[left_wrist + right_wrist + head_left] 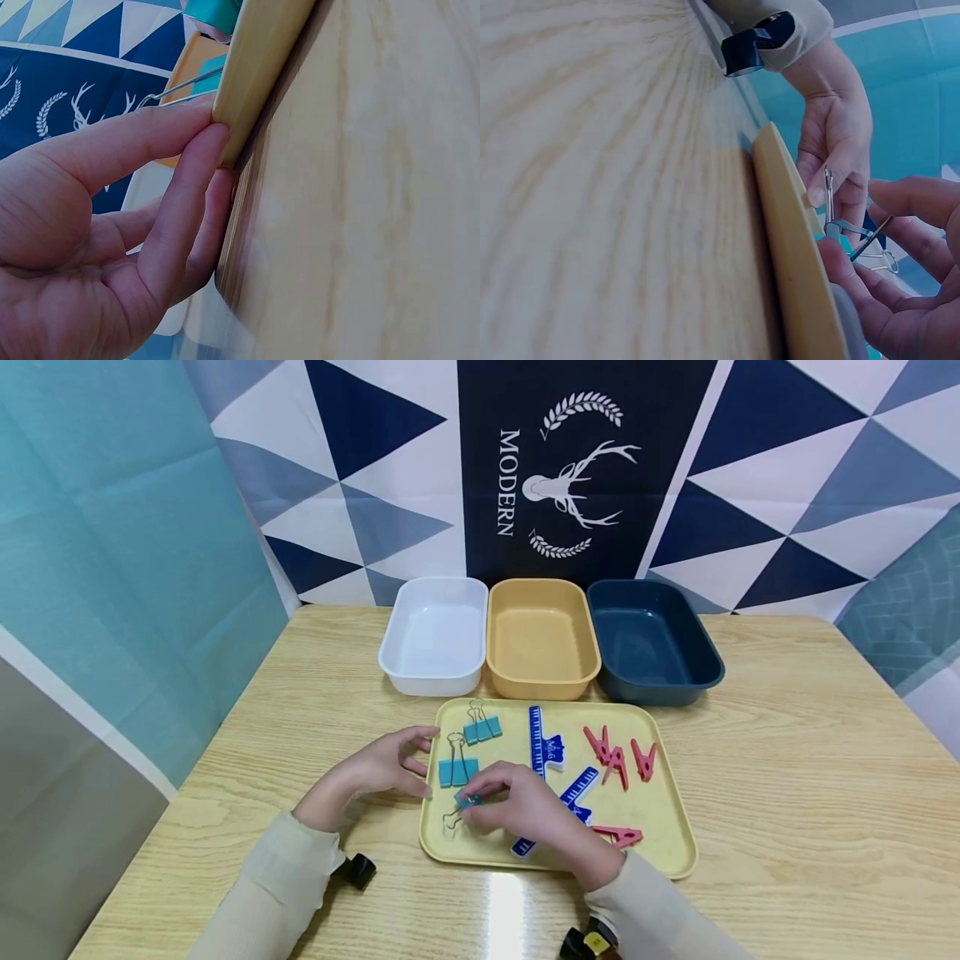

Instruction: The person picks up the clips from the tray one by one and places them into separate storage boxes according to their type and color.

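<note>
A yellow tray (675, 810) lies on the wooden table (787, 777). My right hand (517, 806) pinches a teal binder clip (468, 800) at the tray's front left. In the right wrist view its wire handles (870, 240) show between the fingers of my right hand (907, 300). My left hand (382, 768) rests at the tray's left rim (262, 67), fingertips (210, 142) pressed against the edge and holding nothing. Two more teal binder clips (457, 768) (482, 727) lie just beyond the hands.
Two blue ruler-shaped clips (537, 739) (572, 795) lie mid-tray, and several red clothes pegs (618, 760) on its right half. Behind the tray stand a white bin (437, 635), a tan bin (542, 639) and a navy bin (652, 639), with a patterned cloth backdrop behind.
</note>
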The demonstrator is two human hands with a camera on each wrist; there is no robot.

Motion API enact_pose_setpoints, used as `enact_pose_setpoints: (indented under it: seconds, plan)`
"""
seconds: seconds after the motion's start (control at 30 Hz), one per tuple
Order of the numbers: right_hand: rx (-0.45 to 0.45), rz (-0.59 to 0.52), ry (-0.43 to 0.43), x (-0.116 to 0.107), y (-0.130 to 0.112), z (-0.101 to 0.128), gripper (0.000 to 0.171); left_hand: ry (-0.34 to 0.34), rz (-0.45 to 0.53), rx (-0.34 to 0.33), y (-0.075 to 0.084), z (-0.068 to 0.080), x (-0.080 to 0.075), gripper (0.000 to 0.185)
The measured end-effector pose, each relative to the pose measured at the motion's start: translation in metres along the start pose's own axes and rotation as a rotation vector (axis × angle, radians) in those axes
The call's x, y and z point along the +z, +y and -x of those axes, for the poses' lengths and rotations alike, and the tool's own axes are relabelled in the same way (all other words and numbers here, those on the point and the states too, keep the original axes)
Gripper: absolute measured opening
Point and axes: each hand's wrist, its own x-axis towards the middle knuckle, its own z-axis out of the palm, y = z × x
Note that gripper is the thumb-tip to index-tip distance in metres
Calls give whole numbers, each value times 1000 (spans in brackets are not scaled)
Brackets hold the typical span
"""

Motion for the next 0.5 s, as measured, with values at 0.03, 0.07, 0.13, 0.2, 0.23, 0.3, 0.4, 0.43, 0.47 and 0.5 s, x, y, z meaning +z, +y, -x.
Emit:
enact_pose_setpoints:
  seconds: [0.03,0.07,0.13,0.2,0.23,0.3,0.4,0.43,0.47,0.5]
  plan:
    - [9,-25,-2,-1,-1,1,17,1,0,-1,0,0,0,85]
    - [13,-44,-2,-2,-2,1,18,0,0,-2,0,0,0,85]
    - [21,-76,-2,-4,-4,2,19,0,0,-4,1,0,0,85]
    - [32,-100,4,-5,-5,2,20,-2,0,-5,1,1,0,85]
    - [38,-108,7,-5,-5,2,20,-1,0,-5,1,1,0,85]
    - [49,-113,13,-6,-5,1,21,-1,1,-5,1,1,0,85]
    - [64,-102,23,-5,-4,0,20,0,4,-7,1,1,0,85]
    - [68,-99,24,-5,-4,0,20,1,5,-8,1,1,0,85]
    - [74,-98,25,-6,-4,0,20,2,6,-9,1,1,0,85]
    - [80,-102,26,-6,-5,0,21,2,7,-10,1,0,0,85]
